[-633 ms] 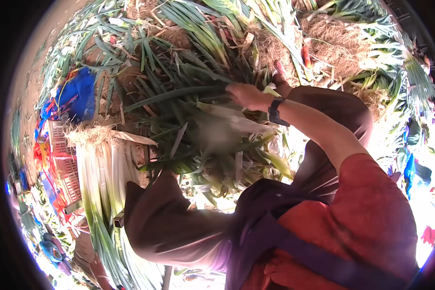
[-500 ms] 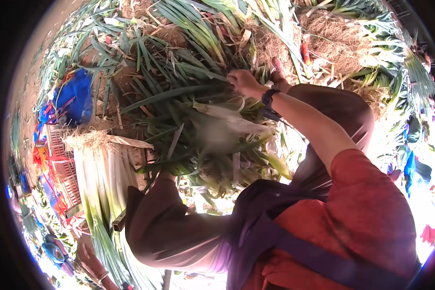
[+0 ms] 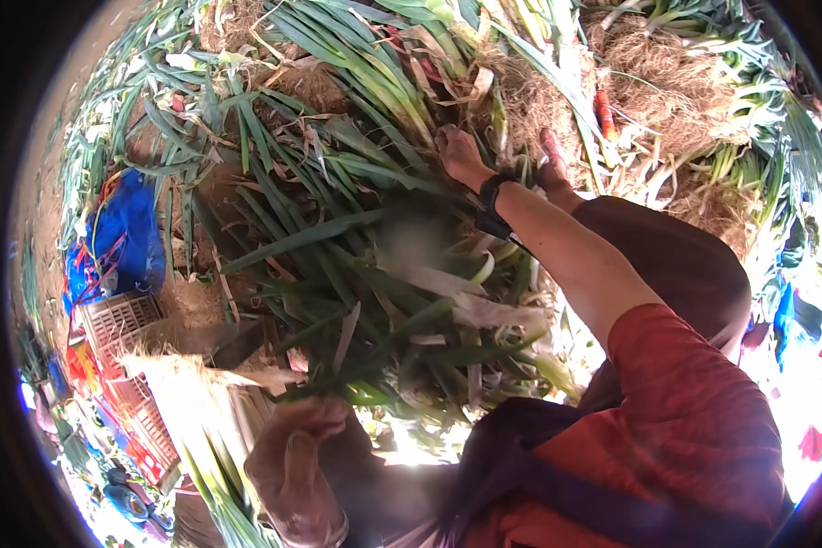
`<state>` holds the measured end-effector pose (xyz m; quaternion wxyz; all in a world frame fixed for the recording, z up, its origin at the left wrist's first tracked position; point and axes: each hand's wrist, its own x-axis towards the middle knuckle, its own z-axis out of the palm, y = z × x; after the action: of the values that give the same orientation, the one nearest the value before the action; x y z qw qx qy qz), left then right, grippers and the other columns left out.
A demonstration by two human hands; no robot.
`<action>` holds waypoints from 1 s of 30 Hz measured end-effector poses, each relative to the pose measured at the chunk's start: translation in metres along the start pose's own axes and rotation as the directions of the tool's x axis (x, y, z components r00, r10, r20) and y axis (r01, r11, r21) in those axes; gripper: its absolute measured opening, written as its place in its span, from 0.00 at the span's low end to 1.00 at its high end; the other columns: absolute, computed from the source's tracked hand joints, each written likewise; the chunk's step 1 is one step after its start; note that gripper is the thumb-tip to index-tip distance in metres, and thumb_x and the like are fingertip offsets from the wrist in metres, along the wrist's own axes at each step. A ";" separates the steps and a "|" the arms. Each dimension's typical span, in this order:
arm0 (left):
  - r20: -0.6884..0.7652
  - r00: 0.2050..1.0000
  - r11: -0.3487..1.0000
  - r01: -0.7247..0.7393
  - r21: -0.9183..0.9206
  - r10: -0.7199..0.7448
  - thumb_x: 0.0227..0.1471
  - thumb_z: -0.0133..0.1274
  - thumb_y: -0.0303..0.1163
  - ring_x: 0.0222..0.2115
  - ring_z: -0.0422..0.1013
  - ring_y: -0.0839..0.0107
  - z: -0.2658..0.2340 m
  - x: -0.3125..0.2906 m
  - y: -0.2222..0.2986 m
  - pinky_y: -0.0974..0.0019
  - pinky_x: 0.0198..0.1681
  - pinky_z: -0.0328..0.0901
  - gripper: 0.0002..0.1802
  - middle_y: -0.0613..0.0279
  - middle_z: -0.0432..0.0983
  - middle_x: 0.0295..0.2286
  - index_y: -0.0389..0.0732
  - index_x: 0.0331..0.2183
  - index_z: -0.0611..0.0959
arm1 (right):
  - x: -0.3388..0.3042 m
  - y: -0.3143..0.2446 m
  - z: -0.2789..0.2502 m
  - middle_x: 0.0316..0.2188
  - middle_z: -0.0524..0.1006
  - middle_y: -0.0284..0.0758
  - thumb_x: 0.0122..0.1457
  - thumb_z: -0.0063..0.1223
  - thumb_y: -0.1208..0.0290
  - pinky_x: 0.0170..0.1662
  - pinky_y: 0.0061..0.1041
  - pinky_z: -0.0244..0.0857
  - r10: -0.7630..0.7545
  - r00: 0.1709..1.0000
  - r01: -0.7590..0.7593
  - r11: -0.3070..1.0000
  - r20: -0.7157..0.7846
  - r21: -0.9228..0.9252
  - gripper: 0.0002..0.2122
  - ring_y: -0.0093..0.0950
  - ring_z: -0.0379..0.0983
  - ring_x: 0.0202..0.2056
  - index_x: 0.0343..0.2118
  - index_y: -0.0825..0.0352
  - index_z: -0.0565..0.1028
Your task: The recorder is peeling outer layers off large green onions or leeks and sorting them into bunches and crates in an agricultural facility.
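Observation:
My right hand (image 3: 464,157) reaches far forward into the pile of leeks (image 3: 374,78), a dark band on its wrist. Its fingers bend down against the stalks; their tips are hidden. Over my left knee is my left hand (image 3: 294,466), fingers curled and thumb folded across; whatever it holds, if anything, does not show. Just past it, a bundle of leeks (image 3: 205,411) lies with pale stalks and roots pointing away and green leaves toward me. Loose green leaves (image 3: 356,283) are heaped between my legs, with dry pale husks among them.
A reddish plastic crate (image 3: 123,333) and a blue plastic sheet (image 3: 137,224) are at the left. Leeks with tangled brown roots (image 3: 658,82) fill the far right. My bare right foot (image 3: 555,164) rests beside the right hand. Bright glare washes out the lower right.
My left hand has come up from the lower left to above my left knee. The right hand stays among the leeks with its fingers lower. The whole view has shifted slightly.

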<state>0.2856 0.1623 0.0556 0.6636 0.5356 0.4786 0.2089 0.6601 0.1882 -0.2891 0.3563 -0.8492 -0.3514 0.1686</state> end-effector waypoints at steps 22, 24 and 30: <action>0.031 0.999 0.999 0.009 0.034 -0.010 0.56 0.47 0.32 0.34 0.75 0.65 0.026 0.005 0.007 0.66 0.41 0.69 0.16 0.50 0.77 0.33 0.28 0.39 0.76 | -0.116 -0.163 -0.037 0.24 0.71 0.29 0.59 0.49 0.65 0.26 0.21 0.63 -0.183 0.843 -0.236 0.718 0.505 0.655 0.11 0.18 0.67 0.26 0.38 0.68 0.69; -0.013 0.999 0.999 -0.047 0.026 0.048 0.56 0.48 0.31 0.36 0.72 0.71 0.024 0.015 -0.010 0.70 0.42 0.66 0.14 0.55 0.77 0.32 0.28 0.39 0.77 | -0.145 -0.200 -0.070 0.21 0.68 0.29 0.60 0.47 0.70 0.25 0.21 0.63 -0.282 0.877 -0.077 0.718 0.389 0.692 0.08 0.18 0.66 0.23 0.36 0.69 0.67; -0.039 0.878 0.854 -0.453 0.257 0.478 0.57 0.49 0.37 0.33 0.72 0.74 0.028 0.058 -0.074 0.70 0.38 0.67 0.16 0.58 0.77 0.34 0.35 0.41 0.78 | -0.229 -0.219 -0.087 0.23 0.71 0.34 0.62 0.43 0.74 0.30 0.27 0.66 -0.594 0.772 0.327 0.675 0.226 0.661 0.07 0.24 0.70 0.25 0.39 0.72 0.65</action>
<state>0.3184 0.1685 -0.0360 0.4986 0.7004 0.3892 0.3307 0.4429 0.0907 -0.0623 0.5464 -0.5177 -0.5575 0.3501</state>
